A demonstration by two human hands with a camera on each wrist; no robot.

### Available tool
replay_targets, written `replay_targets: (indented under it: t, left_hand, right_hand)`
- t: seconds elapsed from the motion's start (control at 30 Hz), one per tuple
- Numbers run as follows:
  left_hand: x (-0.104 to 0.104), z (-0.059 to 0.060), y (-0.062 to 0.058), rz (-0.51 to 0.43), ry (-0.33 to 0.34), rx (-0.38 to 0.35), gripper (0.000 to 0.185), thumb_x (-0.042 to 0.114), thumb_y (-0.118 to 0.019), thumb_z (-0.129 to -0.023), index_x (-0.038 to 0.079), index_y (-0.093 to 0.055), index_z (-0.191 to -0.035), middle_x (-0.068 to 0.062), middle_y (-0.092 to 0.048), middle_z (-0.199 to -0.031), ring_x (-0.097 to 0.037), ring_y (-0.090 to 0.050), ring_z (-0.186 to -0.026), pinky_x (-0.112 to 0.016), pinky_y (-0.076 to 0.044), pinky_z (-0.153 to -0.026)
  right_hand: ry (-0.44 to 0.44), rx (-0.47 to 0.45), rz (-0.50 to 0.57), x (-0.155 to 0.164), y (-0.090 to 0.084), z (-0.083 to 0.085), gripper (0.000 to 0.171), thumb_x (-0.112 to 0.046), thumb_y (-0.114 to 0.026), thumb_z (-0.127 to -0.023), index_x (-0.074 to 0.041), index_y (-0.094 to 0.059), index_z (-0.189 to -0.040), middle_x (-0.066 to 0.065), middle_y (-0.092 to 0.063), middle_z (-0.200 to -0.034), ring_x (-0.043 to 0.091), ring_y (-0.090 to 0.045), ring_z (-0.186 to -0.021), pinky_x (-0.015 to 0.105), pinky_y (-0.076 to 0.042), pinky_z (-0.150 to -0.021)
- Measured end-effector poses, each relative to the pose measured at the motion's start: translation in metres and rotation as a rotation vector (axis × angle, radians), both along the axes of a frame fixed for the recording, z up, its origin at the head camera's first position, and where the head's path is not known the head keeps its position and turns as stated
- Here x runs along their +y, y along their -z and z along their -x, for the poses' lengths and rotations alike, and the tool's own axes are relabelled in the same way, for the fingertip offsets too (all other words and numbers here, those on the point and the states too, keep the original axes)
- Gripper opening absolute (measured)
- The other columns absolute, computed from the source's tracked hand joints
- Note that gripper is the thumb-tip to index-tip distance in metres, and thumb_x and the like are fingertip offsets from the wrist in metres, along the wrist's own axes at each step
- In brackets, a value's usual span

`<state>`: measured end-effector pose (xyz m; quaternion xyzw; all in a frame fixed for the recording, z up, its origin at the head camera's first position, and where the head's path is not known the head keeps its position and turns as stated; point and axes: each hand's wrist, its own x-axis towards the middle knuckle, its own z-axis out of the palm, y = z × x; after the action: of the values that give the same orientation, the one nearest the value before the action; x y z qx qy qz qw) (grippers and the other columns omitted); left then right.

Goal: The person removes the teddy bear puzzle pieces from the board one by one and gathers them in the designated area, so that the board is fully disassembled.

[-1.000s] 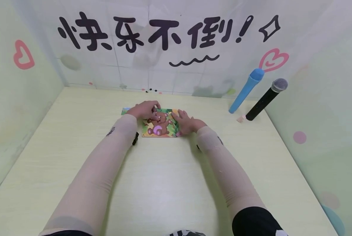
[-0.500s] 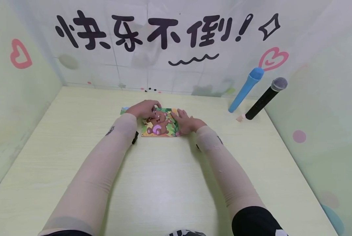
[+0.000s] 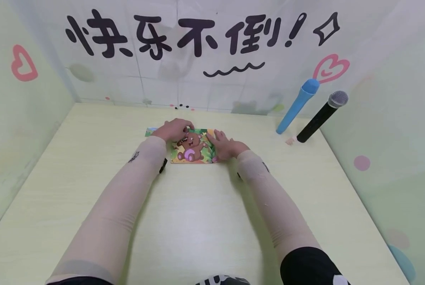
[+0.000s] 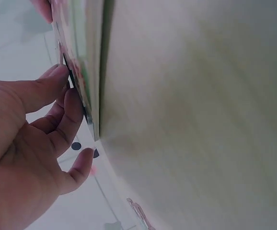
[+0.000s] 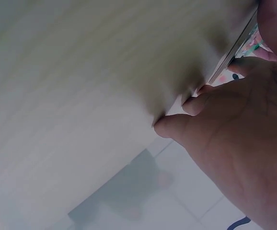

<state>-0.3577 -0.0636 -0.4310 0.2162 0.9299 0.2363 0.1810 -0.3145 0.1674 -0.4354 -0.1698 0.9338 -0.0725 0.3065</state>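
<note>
Where the table (image 3: 198,206) neared the back wall (image 3: 198,89), a picture board (image 3: 178,161) lay flat between the two hands, which were apart from each other. Printed on it was a brown bear (image 3: 192,150) with a mauve belly. The left hand (image 3: 172,130) was over the upper left part of the board, its thumb and fingers curled in at the printed face; whether they pinched a thin piece there, I could not tell. The right hand (image 3: 228,148) held nothing in its grasp: its fingers were spread, touching the board's right edge, with the thumb by the near corner. Beyond the left hand showed a blue-green patch (image 3: 149,132) (largely hidden, so I could not say whether it was separate). Well off to the right, a blue microphone (image 3: 298,106) and a black microphone (image 3: 322,116) stood on end, a small pale scrap (image 3: 289,141) near their bases.
</note>
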Motion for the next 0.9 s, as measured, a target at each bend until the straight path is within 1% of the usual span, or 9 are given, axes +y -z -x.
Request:
replay_targets:
  t: [0.07, 0.17, 0.3, 0.43, 0.57, 0.67, 0.77, 0.83, 0.9]
  left_hand:
    - [0.0005, -0.0011, -0.0008, -0.003, -0.009, -0.004, 0.037, 0.006, -0.051, -0.104, 0.016, -0.061, -0.138, -0.008, -0.066, -0.103, -0.028, -0.057, -0.103, -0.069, -0.006, -0.117]
    - [0.0012, -0.0018, -0.0014, 0.009, -0.011, 0.002, 0.037, 0.006, -0.050, -0.104, 0.016, -0.060, -0.138, -0.008, -0.066, -0.104, -0.027, -0.056, -0.104, -0.069, -0.008, -0.117]
    - [0.0028, -0.0017, -0.0032, 0.031, 0.010, 0.020, 0.040, 0.004, -0.049, -0.103, 0.015, -0.059, -0.140, -0.010, -0.065, -0.115, -0.029, -0.056, -0.112, -0.069, -0.013, -0.116]
    - [0.0040, -0.0001, -0.0045, 0.047, 0.026, 0.021, 0.043, 0.001, -0.048, -0.102, 0.014, -0.057, -0.141, -0.012, -0.063, -0.122, -0.030, -0.054, -0.118, -0.070, -0.014, -0.115]
    - [0.0044, 0.0026, -0.0007, 0.043, 0.040, 0.009, 0.040, 0.003, -0.050, -0.103, 0.011, -0.056, -0.142, -0.014, -0.061, -0.125, -0.029, -0.055, -0.115, -0.058, -0.032, -0.112]
    - [0.0030, 0.0032, 0.0021, 0.026, 0.055, 0.008, 0.039, 0.009, -0.058, -0.102, 0.008, -0.056, -0.142, -0.015, -0.059, -0.126, -0.029, -0.055, -0.110, -0.047, -0.044, -0.102]
    - [0.0025, 0.0034, 0.0022, 0.011, 0.068, 0.002, 0.043, 0.015, -0.064, -0.101, 0.006, -0.054, -0.142, -0.016, -0.059, -0.124, -0.029, -0.055, -0.109, -0.047, -0.045, -0.100]
    - [0.0028, 0.0036, 0.0017, 0.020, 0.065, -0.002, 0.044, 0.018, -0.064, -0.101, 0.006, -0.054, -0.142, -0.015, -0.059, -0.123, -0.029, -0.055, -0.108, -0.054, -0.040, -0.106]
    - [0.0036, 0.0041, 0.0007, 0.044, 0.055, 0.003, 0.044, 0.020, -0.064, -0.101, 0.007, -0.055, -0.142, -0.013, -0.062, -0.121, -0.028, -0.056, -0.106, -0.062, -0.031, -0.111]
  right_hand:
    - [-0.004, 0.005, 0.004, 0.0004, 0.0000, 0.0001, 0.099, -0.032, -0.067, -0.098, -0.023, 0.007, -0.164, 0.012, 0.019, -0.168, 0.031, 0.018, -0.153, 0.059, -0.003, -0.122]
    - [-0.003, 0.004, 0.008, 0.0006, -0.0010, -0.0003, 0.098, -0.031, -0.066, -0.098, -0.023, 0.006, -0.164, 0.011, 0.019, -0.168, 0.031, 0.018, -0.153, 0.059, -0.002, -0.122]
    - [0.001, 0.003, 0.009, 0.0006, -0.0007, -0.0002, 0.098, -0.031, -0.066, -0.098, -0.024, 0.007, -0.164, 0.011, 0.020, -0.168, 0.031, 0.018, -0.153, 0.059, -0.002, -0.122]
    - [0.006, 0.000, 0.006, 0.0005, 0.0003, 0.0004, 0.099, -0.032, -0.066, -0.098, -0.025, 0.009, -0.163, 0.010, 0.021, -0.167, 0.031, 0.019, -0.153, 0.057, -0.002, -0.122]
    - [-0.002, 0.005, 0.000, 0.0007, -0.0005, 0.0006, 0.099, -0.034, -0.066, -0.098, -0.025, 0.009, -0.163, 0.011, 0.021, -0.167, 0.031, 0.018, -0.153, 0.058, -0.003, -0.122]
    - [-0.006, 0.008, 0.003, 0.0006, -0.0013, 0.0000, 0.099, -0.034, -0.066, -0.098, -0.024, 0.007, -0.163, 0.011, 0.020, -0.168, 0.031, 0.018, -0.153, 0.059, -0.003, -0.122]
    - [-0.004, 0.008, 0.001, 0.0007, -0.0017, -0.0005, 0.099, -0.035, -0.066, -0.098, -0.024, 0.007, -0.163, 0.012, 0.019, -0.168, 0.031, 0.017, -0.153, 0.059, -0.004, -0.122]
    - [-0.003, 0.006, 0.001, 0.0010, -0.0012, -0.0002, 0.099, -0.035, -0.066, -0.098, -0.024, 0.007, -0.164, 0.012, 0.019, -0.168, 0.031, 0.017, -0.153, 0.059, -0.004, -0.122]
    - [-0.007, 0.002, -0.005, 0.0009, -0.0012, 0.0003, 0.099, -0.035, -0.065, -0.098, -0.024, 0.008, -0.163, 0.012, 0.020, -0.168, 0.031, 0.018, -0.153, 0.059, -0.004, -0.122]
